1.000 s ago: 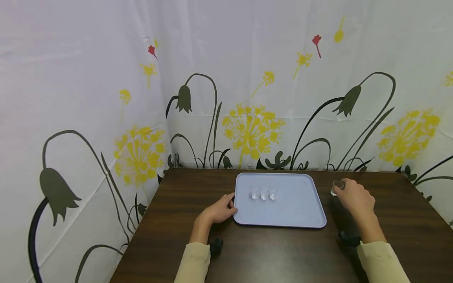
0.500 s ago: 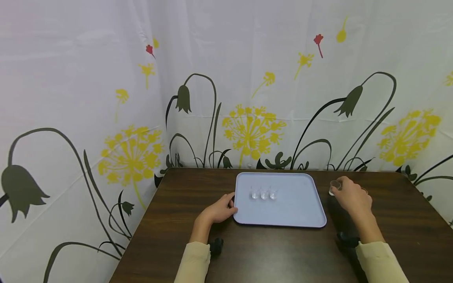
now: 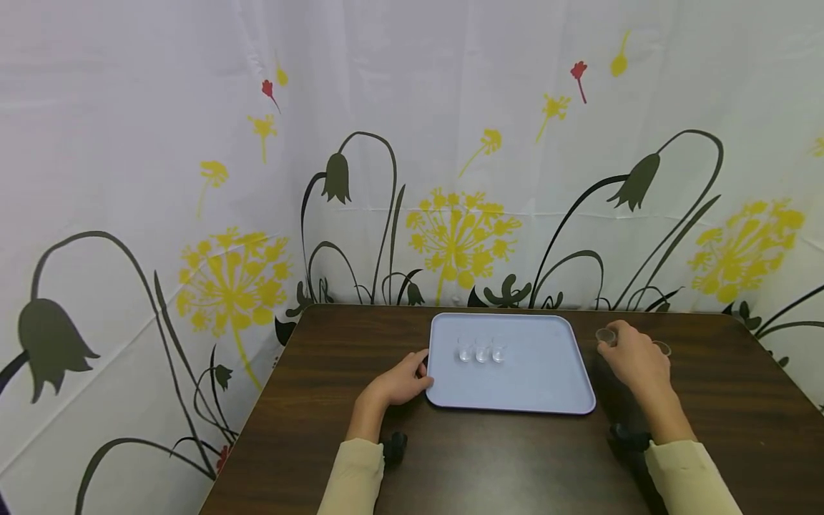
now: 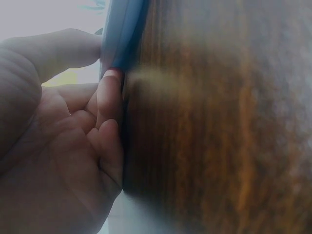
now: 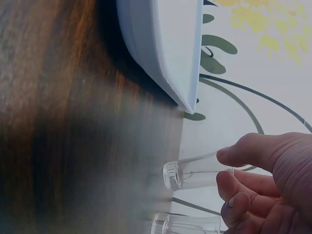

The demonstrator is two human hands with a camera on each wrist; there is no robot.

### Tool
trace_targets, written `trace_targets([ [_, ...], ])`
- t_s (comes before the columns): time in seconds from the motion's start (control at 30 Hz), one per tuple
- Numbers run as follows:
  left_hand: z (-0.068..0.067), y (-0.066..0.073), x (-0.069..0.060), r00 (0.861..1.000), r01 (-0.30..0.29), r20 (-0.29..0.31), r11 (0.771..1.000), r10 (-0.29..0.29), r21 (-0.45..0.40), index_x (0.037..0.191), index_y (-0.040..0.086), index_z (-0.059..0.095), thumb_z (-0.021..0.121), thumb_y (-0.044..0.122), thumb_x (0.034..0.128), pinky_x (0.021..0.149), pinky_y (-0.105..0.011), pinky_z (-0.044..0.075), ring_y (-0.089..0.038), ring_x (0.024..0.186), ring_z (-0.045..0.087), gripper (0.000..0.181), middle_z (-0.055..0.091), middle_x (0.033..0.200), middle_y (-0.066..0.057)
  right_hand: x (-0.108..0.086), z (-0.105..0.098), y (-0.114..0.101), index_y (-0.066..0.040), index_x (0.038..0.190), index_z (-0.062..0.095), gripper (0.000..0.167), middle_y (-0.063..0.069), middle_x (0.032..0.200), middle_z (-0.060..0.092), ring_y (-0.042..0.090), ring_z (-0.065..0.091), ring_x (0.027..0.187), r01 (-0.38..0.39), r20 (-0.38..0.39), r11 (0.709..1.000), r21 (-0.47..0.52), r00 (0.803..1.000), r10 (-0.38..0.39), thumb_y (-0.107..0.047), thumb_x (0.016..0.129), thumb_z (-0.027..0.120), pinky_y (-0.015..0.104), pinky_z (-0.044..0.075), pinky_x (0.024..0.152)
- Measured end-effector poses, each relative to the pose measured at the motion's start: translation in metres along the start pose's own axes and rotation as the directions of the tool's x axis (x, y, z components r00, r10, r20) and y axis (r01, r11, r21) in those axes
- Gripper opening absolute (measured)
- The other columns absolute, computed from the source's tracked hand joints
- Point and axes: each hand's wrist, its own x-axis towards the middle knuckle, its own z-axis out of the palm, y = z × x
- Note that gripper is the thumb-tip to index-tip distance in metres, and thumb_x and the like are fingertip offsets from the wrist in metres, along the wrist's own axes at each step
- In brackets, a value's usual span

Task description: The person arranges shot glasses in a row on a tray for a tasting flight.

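Observation:
A pale blue tray (image 3: 515,386) lies on the table, with three small clear glasses (image 3: 481,353) in a row on its left half. The left hand (image 3: 395,383) grips the tray's left edge; in the left wrist view, thumb and fingers (image 4: 109,97) pinch the rim (image 4: 124,29). Right of the tray, the right hand (image 3: 637,360) pinches a clear glass (image 3: 605,337) near its rim. In the right wrist view that glass (image 5: 192,173) is between thumb and fingertips, its base close to the table. Another glass (image 3: 663,348) stands beside the right hand, partly hidden by it.
The dark wooden table (image 3: 502,458) extends around the tray. Behind it and at the left hangs a white curtain (image 3: 399,86) with printed flowers. Black straps with dark devices (image 3: 394,448) are at both wrists.
The right hand has moved slightly left with its glass, nearer the tray. The other glass behind that hand has come more into view. The left hand stays on the tray's edge.

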Motion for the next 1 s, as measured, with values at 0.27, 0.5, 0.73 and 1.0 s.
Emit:
trace_targets([
  [0.27,0.0,0.001,0.0,1.0,0.004,0.0,1.0,-0.004,0.003,0.158,-0.005,0.041,0.063,0.015,0.1039,0.084,-0.034,0.039,-0.018,0.096,0.048,0.061,0.05,0.109,-0.006,0.0,0.001,-0.002,0.001,0.143,0.056,0.052,0.027,0.12,0.074,0.052,0.069,0.099,0.02,-0.009,1.0,-0.009,1.0,-0.02,-0.027,0.1,0.059,0.061,0.05,0.071],
  [0.5,-0.002,0.002,-0.001,1.0,-0.006,0.0,1.0,0.006,0.008,0.156,-0.005,0.042,0.063,0.015,0.1038,0.083,-0.034,0.039,-0.019,0.095,0.048,0.06,0.05,0.109,-0.007,0.0,0.0,-0.003,0.001,0.143,0.058,0.052,0.028,0.121,0.074,0.053,0.069,0.102,0.042,-0.016,0.999,-0.019,0.999,-0.042,-0.027,0.099,0.059,0.063,0.051,0.071],
  [0.73,-0.001,0.002,0.002,1.0,-0.012,0.003,1.0,0.012,0.006,0.153,-0.003,0.044,0.063,0.015,0.1041,0.08,-0.032,0.039,-0.018,0.092,0.048,0.056,0.05,0.106,-0.007,-0.005,0.0,-0.01,0.002,0.143,0.058,0.052,0.025,0.118,0.076,0.049,0.071,0.097,0.061,-0.027,0.998,-0.021,0.998,-0.062,-0.027,0.099,0.061,0.057,0.051,0.068],
  [1.0,0.002,-0.001,0.001,1.0,-0.016,-0.005,1.0,0.016,0.005,0.149,-0.004,0.046,0.064,0.013,0.1028,0.083,-0.035,0.039,-0.019,0.094,0.047,0.052,0.05,0.106,-0.008,-0.009,0.001,-0.034,-0.001,0.141,0.061,0.049,0.018,0.106,0.077,0.035,0.068,0.08,0.091,-0.061,0.995,-0.028,0.994,-0.093,-0.027,0.1,0.064,0.051,0.048,0.063],
])
